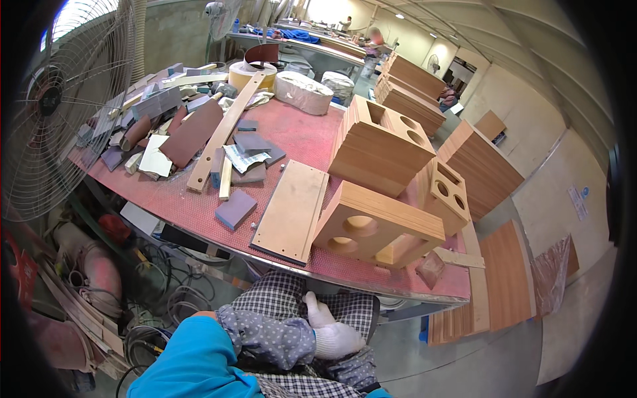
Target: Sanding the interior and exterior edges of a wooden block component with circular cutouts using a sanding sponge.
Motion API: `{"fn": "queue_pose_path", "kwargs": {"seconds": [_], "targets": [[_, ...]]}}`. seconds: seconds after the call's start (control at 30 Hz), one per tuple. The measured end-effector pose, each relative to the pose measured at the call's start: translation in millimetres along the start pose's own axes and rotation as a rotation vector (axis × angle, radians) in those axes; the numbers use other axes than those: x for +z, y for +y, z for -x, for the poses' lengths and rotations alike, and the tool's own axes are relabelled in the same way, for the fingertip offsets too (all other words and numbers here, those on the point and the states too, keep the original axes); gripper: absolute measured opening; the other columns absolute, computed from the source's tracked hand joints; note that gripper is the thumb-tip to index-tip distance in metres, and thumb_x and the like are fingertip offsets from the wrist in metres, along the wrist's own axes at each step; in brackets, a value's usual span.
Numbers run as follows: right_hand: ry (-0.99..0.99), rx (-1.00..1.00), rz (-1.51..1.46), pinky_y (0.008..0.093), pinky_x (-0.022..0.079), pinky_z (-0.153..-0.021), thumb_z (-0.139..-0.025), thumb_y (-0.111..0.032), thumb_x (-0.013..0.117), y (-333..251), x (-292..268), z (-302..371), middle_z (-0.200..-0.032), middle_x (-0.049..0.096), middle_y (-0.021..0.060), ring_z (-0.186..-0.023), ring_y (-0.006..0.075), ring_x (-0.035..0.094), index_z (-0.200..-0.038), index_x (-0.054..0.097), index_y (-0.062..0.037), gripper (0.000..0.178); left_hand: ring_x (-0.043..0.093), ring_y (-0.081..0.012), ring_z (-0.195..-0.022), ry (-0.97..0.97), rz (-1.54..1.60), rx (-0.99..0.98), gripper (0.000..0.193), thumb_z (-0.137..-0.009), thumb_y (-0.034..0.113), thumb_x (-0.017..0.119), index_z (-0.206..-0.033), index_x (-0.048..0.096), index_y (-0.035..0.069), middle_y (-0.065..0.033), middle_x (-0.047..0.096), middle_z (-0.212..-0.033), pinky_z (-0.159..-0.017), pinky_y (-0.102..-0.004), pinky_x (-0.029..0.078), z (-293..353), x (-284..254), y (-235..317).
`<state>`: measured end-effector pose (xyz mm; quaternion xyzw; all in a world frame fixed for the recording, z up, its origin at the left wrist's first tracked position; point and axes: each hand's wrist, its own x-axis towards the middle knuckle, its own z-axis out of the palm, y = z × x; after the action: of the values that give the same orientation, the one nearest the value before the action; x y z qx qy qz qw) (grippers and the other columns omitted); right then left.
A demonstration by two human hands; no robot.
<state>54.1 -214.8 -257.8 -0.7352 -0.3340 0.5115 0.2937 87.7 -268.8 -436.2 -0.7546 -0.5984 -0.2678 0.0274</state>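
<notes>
A person sits at the near edge of a red workbench (298, 132), one white-gloved hand (332, 335) resting in the checked lap below it, thumb raised, fingers loosely curled and holding nothing. Which hand it is cannot be told. On the workbench just above sit a flat board (290, 211) and a wooden box (375, 229) with round holes.

Open red bench strip (199, 205) before flat panel (290, 202), holed wooden boxes (378, 225) blocking right, sanding clutter (192, 132) seemingly crowding left
</notes>
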Motion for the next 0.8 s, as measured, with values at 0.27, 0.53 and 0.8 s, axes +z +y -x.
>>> {"fn": "queue_pose_path", "kwargs": {"seconds": [0.27, 0.53, 0.8], "targets": [[0.08, -0.03, 0.188, 0.0392, 0.036, -0.115, -0.1, -0.059, 0.049, 11.4, -5.2, -3.0, -0.14, 0.062, 0.0175, -0.136, 0.0368, 0.053, -0.14, 0.061, -0.0098, 0.064, 0.06, -0.0225, -0.082, -0.002, 0.092, 0.173, 0.03, -0.104, 0.029, 0.053, -0.126, 0.065, 0.01, -0.0144, 0.07, -0.104, -0.073, -0.0305, 0.046, -49.9, -70.2, -11.4], [0.687, 0.187, -0.131, 0.0361, 0.041, -0.106, -0.091, -0.043, 0.072, -16.0, 20.1, 22.8, -0.122, 0.074, 0.0067, -0.115, 0.026, 0.062, -0.123, 0.075, -0.0172, 0.041, 0.063, -0.0532, -0.107, -1.097, 0.468, 0.722, 0.032, -0.095, 0.027, 0.062, -0.117, 0.063, 0.003, -0.0379, 0.064, -0.102, -0.096, -0.0648, 0.05, -160.4, -261.4, -63.5], [0.154, 0.124, -0.661, 0.045, 0.044, -0.108, -0.094, -0.041, 0.072, 43.4, -28.0, -34.4, -0.138, 0.062, 0.0201, -0.125, 0.0343, 0.06, -0.141, 0.054, 0.0045, 0.068, 0.069, -0.0399, -0.094, -0.695, -0.163, 1.02, 0.042, -0.099, 0.023, 0.051, -0.124, 0.064, -0.008, -0.0277, 0.07, -0.102, -0.088, -0.0579, 0.057, -29.9, 9.3, -76.6]]}}
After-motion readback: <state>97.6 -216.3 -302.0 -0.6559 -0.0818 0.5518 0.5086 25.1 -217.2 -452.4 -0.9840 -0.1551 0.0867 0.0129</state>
